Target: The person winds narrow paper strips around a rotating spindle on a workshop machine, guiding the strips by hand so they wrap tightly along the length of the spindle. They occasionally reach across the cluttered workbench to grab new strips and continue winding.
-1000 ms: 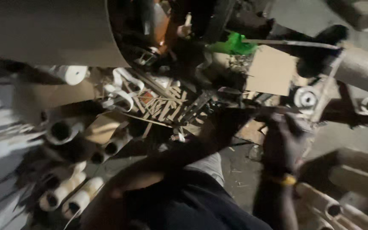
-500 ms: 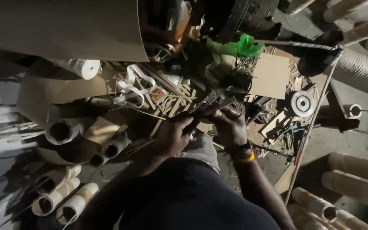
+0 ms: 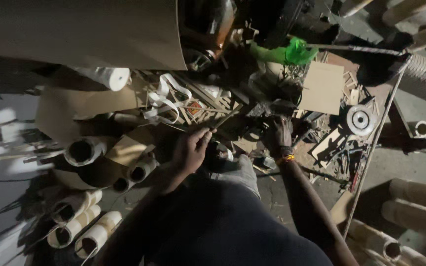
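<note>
1. Near the middle of the cluttered floor, the left hand (image 3: pixel 192 150) is curled shut around a thin stick (image 3: pixel 223 121) that slants up and to the right from the fingers.
2. Just right of it, the right hand (image 3: pixel 278 134), with a bright band (image 3: pixel 287 158) at the wrist, reaches into a dark pile of scraps; whether its fingers are clamped on anything cannot be told in the dim light.
3. Half a second ago both hands were close together over the same dark piece; now they sit apart, the left lower and further left, the right further right.
4. One second ago the right hand was out at the right side, well away from the pile.
5. To the left lie cardboard tubes (image 3: pixel 82 150), with a white paper roll (image 3: pixel 108 77) further away and a curl of white strip (image 3: pixel 161 101) beside the pile.
6. On the far side a green plastic bag (image 3: pixel 292 50) sits near a flat cardboard sheet (image 3: pixel 323 87); a round metal disc (image 3: pixel 361 118) lies to the right.
</note>
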